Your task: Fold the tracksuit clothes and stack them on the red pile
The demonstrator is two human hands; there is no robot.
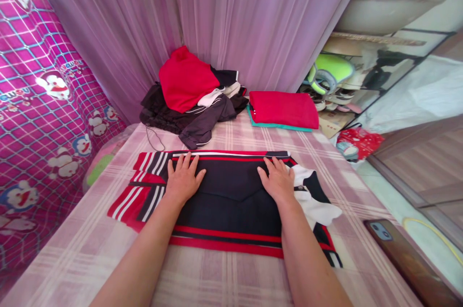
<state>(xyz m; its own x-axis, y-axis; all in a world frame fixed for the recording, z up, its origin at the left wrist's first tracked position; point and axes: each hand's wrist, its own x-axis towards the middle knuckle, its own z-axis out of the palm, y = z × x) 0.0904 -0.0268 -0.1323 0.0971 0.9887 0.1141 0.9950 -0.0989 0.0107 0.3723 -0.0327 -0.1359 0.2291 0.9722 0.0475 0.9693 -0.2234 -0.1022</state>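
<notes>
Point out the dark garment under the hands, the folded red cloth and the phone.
Dark garment (231, 218): head view, middle of its dark panel.
Folded red cloth (284, 108): head view, its upper face.
Phone (412, 263): head view, its back.

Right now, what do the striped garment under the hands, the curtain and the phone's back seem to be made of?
Striped garment: matte cloth, perhaps knit; it shows soft creases and no shine.
Curtain: thin fabric, possibly synthetic, with a faint sheen, hanging in long folds.
Phone's back: smooth with soft reflections; glass or plastic, I can't tell which.
</notes>
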